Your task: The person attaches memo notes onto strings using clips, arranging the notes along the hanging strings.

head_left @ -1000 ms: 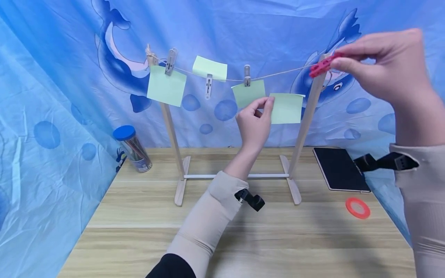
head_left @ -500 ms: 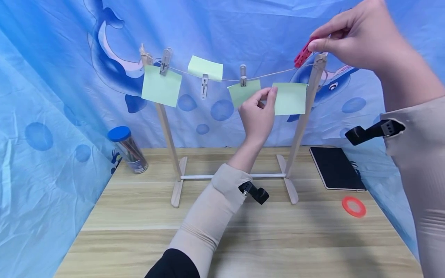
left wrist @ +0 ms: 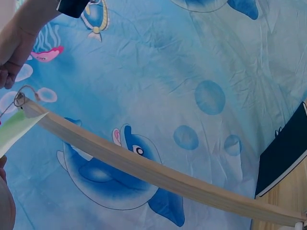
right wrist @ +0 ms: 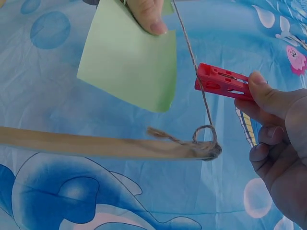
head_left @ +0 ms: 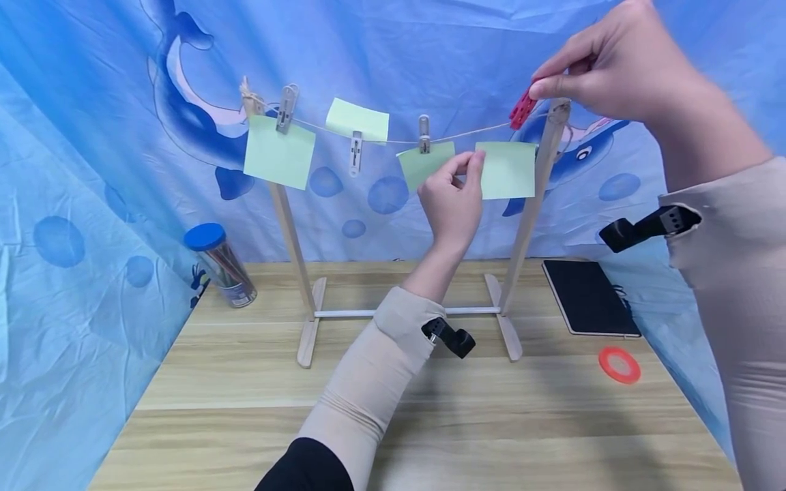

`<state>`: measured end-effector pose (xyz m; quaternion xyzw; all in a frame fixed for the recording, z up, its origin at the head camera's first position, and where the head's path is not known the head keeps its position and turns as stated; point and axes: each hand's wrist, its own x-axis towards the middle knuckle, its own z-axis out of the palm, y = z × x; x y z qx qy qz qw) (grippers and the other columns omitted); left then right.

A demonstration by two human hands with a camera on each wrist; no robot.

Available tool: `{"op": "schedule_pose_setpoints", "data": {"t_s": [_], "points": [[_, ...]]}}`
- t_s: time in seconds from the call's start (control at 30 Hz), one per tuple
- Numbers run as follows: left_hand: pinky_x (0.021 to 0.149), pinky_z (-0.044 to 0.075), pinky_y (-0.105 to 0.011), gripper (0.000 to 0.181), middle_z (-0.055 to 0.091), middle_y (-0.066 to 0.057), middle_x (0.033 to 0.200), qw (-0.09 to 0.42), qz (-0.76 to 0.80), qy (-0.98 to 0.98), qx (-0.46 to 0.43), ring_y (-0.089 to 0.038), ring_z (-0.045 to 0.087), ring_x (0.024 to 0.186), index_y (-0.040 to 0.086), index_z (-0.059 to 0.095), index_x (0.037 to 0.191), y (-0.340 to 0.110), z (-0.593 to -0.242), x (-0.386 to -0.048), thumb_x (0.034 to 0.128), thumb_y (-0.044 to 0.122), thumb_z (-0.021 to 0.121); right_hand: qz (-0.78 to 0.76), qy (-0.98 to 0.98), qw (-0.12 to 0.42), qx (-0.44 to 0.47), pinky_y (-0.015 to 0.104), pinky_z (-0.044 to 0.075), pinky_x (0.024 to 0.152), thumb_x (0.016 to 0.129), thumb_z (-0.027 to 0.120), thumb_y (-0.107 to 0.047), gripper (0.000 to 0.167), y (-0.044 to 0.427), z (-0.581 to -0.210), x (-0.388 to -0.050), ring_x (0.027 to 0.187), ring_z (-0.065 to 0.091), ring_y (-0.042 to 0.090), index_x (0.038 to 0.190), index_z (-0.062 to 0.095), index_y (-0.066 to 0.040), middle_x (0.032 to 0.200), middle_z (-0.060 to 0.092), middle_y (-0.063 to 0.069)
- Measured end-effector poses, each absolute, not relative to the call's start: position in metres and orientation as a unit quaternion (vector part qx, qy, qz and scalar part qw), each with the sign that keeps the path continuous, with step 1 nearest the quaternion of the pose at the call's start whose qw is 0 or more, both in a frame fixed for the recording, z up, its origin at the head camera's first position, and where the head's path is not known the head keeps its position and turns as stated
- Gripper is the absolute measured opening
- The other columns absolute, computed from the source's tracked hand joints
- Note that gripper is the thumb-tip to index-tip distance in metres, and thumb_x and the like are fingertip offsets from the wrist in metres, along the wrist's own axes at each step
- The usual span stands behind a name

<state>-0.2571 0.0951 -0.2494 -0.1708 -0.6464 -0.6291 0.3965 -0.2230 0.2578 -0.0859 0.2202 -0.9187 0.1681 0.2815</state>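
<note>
My left hand (head_left: 452, 198) pinches a pale green paper note (head_left: 508, 174) by its upper left corner, just below the string (head_left: 479, 130). In the right wrist view the note hangs flat beside the string, apart from it. Between thumb and forefinger, my right hand (head_left: 632, 78) holds a red clothespin (right wrist: 221, 81), whose tip overlaps the string near the right post (head_left: 534, 198). Whether the string lies inside the tip is unclear. Grey clothespins (head_left: 286, 109) fasten several other green notes (head_left: 279, 153) along the string. The left wrist view shows only a corner of the note.
The wooden stand's feet (head_left: 505, 335) and white crossbar (head_left: 350, 314) rest on the table (head_left: 245, 423). A blue-lidded jar (head_left: 222, 262) stands left. To the right lie a black notebook (head_left: 589, 298) and an orange-red ring (head_left: 619, 365). A blue curtain (head_left: 381, 61) hangs behind.
My right hand rose with the red clothespin, then shifted left along the string, and the clothespin tilted steeper. My left hand lifted the note closer to the string.
</note>
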Motion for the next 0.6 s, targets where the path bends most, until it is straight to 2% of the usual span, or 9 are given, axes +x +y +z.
{"op": "schedule_pose_setpoints", "data": {"t_s": [0.07,0.1,0.13,0.3,0.33,0.43,0.53,0.6], "points": [[0.051,0.043,-0.019,0.021,0.073,-0.008,0.077,0.399,-0.629,-0.644,-0.175,-0.008,0.053,0.051,0.001,0.079,0.096,0.0955,-0.249,-0.2577,0.0985,0.02,0.069,0.166,-0.919,0.281,0.221,0.006,0.044,0.065,0.095,0.071,-0.017,0.021,0.2559,-0.086,-0.2231,0.068,0.054,-0.001,0.11,0.078,-0.004,0.081,0.056,-0.03],[0.051,0.043,-0.019,0.022,0.072,-0.009,0.076,0.4,-0.629,-0.642,-0.177,-0.009,0.053,0.051,0.001,0.079,0.096,0.0957,-0.2485,-0.2576,0.0985,0.02,0.069,0.166,-0.92,0.279,0.221,0.005,0.044,0.065,0.095,0.071,-0.016,0.021,0.2555,-0.0858,-0.2231,0.067,0.054,-0.002,0.11,0.078,-0.003,0.082,0.062,-0.024],[0.051,0.043,-0.019,0.022,0.072,-0.009,0.076,0.401,-0.63,-0.641,-0.178,-0.008,0.053,0.051,0.001,0.079,0.096,0.0961,-0.2482,-0.2574,0.0985,0.02,0.068,0.167,-0.92,0.277,0.22,0.005,0.044,0.065,0.095,0.071,-0.016,0.021,0.2556,-0.0856,-0.2231,0.067,0.054,-0.002,0.111,0.078,-0.003,0.083,0.062,-0.023],[0.05,0.042,-0.019,0.022,0.072,-0.009,0.075,0.396,-0.639,-0.635,-0.18,-0.008,0.052,0.05,0.0,0.079,0.097,0.0972,-0.2464,-0.2565,0.0984,0.019,0.069,0.165,-0.92,0.272,0.227,0.005,0.043,0.063,0.095,0.071,-0.015,0.021,0.2573,-0.0848,-0.2218,0.065,0.053,0.0,0.11,0.078,-0.002,0.079,0.058,-0.029],[0.05,0.043,-0.019,0.021,0.072,-0.009,0.075,0.395,-0.64,-0.634,-0.18,-0.008,0.052,0.05,0.0,0.079,0.097,0.0972,-0.2462,-0.2565,0.0982,0.019,0.069,0.164,-0.92,0.273,0.229,0.006,0.043,0.062,0.095,0.071,-0.015,0.021,0.2575,-0.085,-0.2216,0.063,0.052,0.001,0.109,0.078,-0.002,0.077,0.051,-0.036],[0.05,0.043,-0.019,0.021,0.072,-0.009,0.075,0.397,-0.64,-0.633,-0.182,-0.008,0.052,0.051,0.0,0.079,0.096,0.0974,-0.2461,-0.2568,0.0981,0.019,0.069,0.157,-0.919,0.277,0.231,0.007,0.042,0.058,0.094,0.072,-0.015,0.02,0.2577,-0.086,-0.2215,0.059,0.05,0.002,0.107,0.079,-0.002,0.074,0.052,-0.036],[0.05,0.043,-0.019,0.021,0.072,-0.01,0.075,0.398,-0.639,-0.632,-0.183,-0.008,0.052,0.05,0.0,0.078,0.096,0.0981,-0.246,-0.2571,0.0981,0.019,0.069,0.147,-0.92,0.28,0.232,0.007,0.042,0.058,0.094,0.072,-0.016,0.02,0.2565,-0.0869,-0.2217,0.058,0.05,0.003,0.107,0.079,-0.002,0.08,0.068,-0.013],[0.05,0.042,-0.019,0.021,0.072,-0.01,0.075,0.397,-0.64,-0.632,-0.181,-0.008,0.052,0.05,0.0,0.078,0.097,0.0984,-0.2458,-0.2571,0.0982,0.018,0.069,0.142,-0.919,0.281,0.236,0.007,0.042,0.058,0.095,0.072,-0.016,0.02,0.2555,-0.0872,-0.2218,0.058,0.049,0.003,0.107,0.079,-0.002,0.088,0.073,0.004]]}}
